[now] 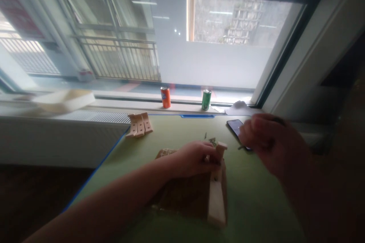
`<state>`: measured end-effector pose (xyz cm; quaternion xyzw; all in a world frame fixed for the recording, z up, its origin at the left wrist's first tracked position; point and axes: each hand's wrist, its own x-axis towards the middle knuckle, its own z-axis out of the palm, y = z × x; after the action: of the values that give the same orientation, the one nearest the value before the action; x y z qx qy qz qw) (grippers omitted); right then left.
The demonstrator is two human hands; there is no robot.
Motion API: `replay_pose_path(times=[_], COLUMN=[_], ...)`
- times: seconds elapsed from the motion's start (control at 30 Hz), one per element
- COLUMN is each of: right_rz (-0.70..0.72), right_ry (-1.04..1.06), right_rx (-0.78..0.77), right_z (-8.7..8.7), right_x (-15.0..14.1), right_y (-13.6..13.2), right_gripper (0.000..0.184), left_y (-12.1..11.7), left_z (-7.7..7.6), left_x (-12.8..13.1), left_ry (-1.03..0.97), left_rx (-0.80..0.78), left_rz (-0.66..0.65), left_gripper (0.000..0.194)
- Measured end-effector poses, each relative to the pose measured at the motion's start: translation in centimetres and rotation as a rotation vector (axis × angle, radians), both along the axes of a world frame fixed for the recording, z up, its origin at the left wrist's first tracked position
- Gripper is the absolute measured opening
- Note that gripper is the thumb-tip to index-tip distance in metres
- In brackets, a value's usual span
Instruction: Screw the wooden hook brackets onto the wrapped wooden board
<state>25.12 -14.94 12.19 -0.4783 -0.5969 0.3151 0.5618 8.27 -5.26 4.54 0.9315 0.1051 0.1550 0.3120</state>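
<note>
And there on the windowsill (pixel 128 102), an orange can (pixel 165 98) stands upright, with a green can (pixel 205 100) upright to its right, well apart! Further right, a crumpled sheet (pixel 238 108); far left, a blurred, pale tray (pixel 64 101). Down on the green table (pixel 173 131), a dark phone (pixel 234 127), partly hidden. Beyond the glass, a railing (pixel 122 59)!

Possibly a workroom: wooden pieces (pixel 140 126) on a green table (pixel 173 133) by a window (pixel 222 64).

On our green table (pixel 173 133) we see three blocks (pixel 139 125) at the far left corner, a brown pad (pixel 185 197), screws (pixel 212 141) beyond it and a phone (pixel 234 126).
</note>
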Motion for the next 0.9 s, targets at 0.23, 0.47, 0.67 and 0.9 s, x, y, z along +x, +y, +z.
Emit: replay_pose_path(times=[0.23, 0.47, 0.67, 0.9], right_rz=[-0.055, 0.128, 0.235, 0.271], right_ry=[0.249, 0.451, 0.626, 0.725], right_rx=[0.115, 0.09, 0.137, 0.192], right_z=[-3.7, -6.5, -6.4, -6.7], right_x=[-1.3, -1.7, -1.2, -1.7], right_y=[-0.3, -0.7, -0.5, -0.2], right_gripper=[0.038, 0.032, 0.032, 0.032], left_y=[0.3, -0.4, -0.3, 0.0], left_z=[-0.3, 0.2, 0.2, -0.2], left_x=[0.1, 0.0, 0.0, -0.1], left_ry=[0.035, 0.092, 0.092, -0.004], left_rx=[0.029, 0.161, 0.157, 0.111], left_rz=[0.009, 0.028, 0.013, -0.034], left_gripper=[0.017, 0.017, 0.021, 0.023])
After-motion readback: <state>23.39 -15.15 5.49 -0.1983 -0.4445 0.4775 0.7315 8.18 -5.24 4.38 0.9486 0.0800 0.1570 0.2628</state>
